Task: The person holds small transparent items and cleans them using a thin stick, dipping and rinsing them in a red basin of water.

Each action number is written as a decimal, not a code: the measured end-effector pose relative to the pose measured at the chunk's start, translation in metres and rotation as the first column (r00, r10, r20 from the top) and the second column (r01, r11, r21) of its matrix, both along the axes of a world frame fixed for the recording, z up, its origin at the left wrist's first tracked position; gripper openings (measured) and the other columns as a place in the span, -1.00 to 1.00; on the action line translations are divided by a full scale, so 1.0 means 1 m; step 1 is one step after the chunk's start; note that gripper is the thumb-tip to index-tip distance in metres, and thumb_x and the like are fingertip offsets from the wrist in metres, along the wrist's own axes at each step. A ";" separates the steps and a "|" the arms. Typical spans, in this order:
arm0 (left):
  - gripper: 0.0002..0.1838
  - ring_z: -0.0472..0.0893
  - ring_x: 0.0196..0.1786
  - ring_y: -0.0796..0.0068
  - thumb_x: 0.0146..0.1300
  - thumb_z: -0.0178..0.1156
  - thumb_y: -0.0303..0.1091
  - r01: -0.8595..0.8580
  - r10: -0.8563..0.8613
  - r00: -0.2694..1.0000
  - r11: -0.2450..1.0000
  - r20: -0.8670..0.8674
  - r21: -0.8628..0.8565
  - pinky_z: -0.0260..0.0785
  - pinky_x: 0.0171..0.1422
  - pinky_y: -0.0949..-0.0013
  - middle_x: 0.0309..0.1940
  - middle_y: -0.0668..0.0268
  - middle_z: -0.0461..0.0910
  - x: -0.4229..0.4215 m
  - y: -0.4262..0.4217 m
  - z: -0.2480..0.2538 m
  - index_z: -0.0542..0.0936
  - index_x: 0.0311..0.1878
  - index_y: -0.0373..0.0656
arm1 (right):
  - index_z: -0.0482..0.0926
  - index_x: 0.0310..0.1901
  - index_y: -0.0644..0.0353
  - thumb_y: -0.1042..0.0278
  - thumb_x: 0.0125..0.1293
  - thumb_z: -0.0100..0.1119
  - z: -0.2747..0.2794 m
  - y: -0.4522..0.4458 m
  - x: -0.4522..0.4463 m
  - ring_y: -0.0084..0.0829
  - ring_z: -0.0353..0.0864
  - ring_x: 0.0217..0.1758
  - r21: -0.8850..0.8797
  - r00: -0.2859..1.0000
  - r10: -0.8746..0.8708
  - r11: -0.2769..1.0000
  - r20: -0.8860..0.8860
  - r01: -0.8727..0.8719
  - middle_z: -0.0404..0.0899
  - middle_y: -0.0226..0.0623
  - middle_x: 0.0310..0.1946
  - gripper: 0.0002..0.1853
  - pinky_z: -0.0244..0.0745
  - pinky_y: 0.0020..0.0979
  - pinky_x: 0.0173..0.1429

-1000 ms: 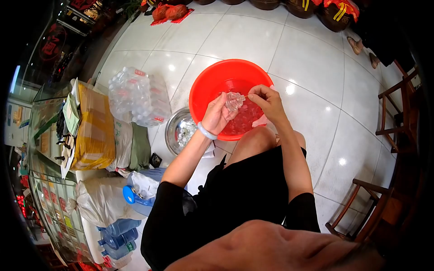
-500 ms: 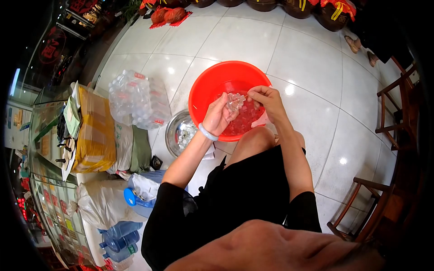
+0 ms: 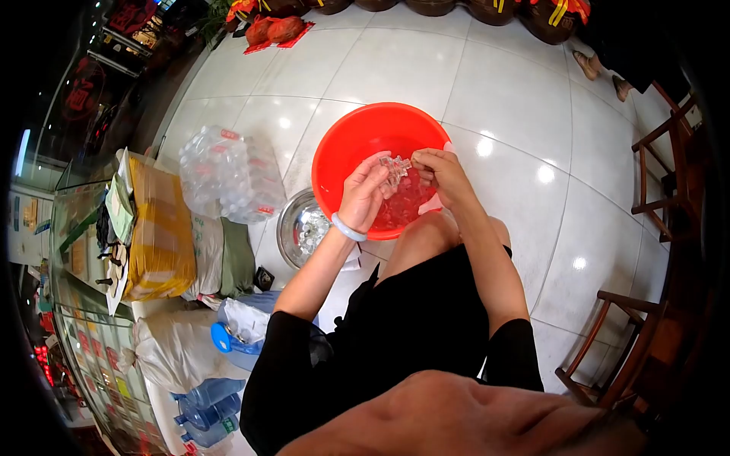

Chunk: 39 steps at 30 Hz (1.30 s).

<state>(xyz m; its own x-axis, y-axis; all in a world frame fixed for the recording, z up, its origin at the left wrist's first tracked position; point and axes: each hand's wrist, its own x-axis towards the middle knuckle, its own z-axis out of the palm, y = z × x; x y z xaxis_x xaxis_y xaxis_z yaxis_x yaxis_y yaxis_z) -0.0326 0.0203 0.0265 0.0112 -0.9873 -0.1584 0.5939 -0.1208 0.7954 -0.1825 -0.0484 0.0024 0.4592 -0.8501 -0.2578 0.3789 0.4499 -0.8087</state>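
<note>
My left grip [image 3: 363, 193] is holding a clear piece [image 3: 396, 170] over the red tub [image 3: 342, 148]; it's looking light, stiff, slippery, needing its body held; whether my right grip [image 3: 447, 178] is pinching it, I can't tell

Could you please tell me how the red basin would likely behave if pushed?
The red basin would probably feel weighted, since clear pieces lie inside. It might slide readily, as the floor tiles look smooth and glossy. Its wide, round form suggests it is unlikely to tip.
</note>
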 end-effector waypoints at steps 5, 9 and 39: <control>-0.63 0.46 -0.30 0.61 0.18 0.04 -0.47 0.037 -0.034 0.998 0.998 0.058 -0.057 0.32 -0.23 0.54 -0.23 0.34 0.47 0.005 -0.003 -0.008 0.35 0.08 -0.24 | 0.53 -0.43 0.21 0.34 0.10 0.08 -0.004 -0.001 0.000 -0.71 0.20 -0.60 -0.005 1.000 0.030 1.000 -0.004 -0.030 0.38 -0.53 -0.59 -0.87 0.08 -0.63 -0.51; -0.58 0.42 -0.37 0.64 0.13 0.05 -0.55 0.010 0.023 0.958 0.993 0.287 -0.114 0.27 -0.28 0.58 -0.29 0.35 0.47 0.003 -0.001 -0.005 0.34 0.10 -0.28 | 0.47 -0.44 0.19 0.36 0.14 0.04 0.007 0.004 0.004 -0.75 0.13 -0.63 -0.043 0.996 -0.033 0.999 -0.080 0.030 0.28 -0.60 -0.64 -0.89 0.04 -0.64 -0.55; -0.68 0.41 -0.45 0.54 0.28 -0.12 -0.15 0.053 -0.024 0.977 0.990 -0.213 0.131 0.21 -0.42 0.54 -0.35 0.23 0.54 0.000 -0.007 0.000 0.45 -0.17 -0.22 | 0.54 -0.35 0.27 0.35 0.16 0.07 -0.005 -0.005 0.004 -0.70 0.25 -0.55 -0.208 0.999 0.016 0.978 0.028 -0.010 0.39 -0.54 -0.61 -0.84 0.15 -0.66 -0.44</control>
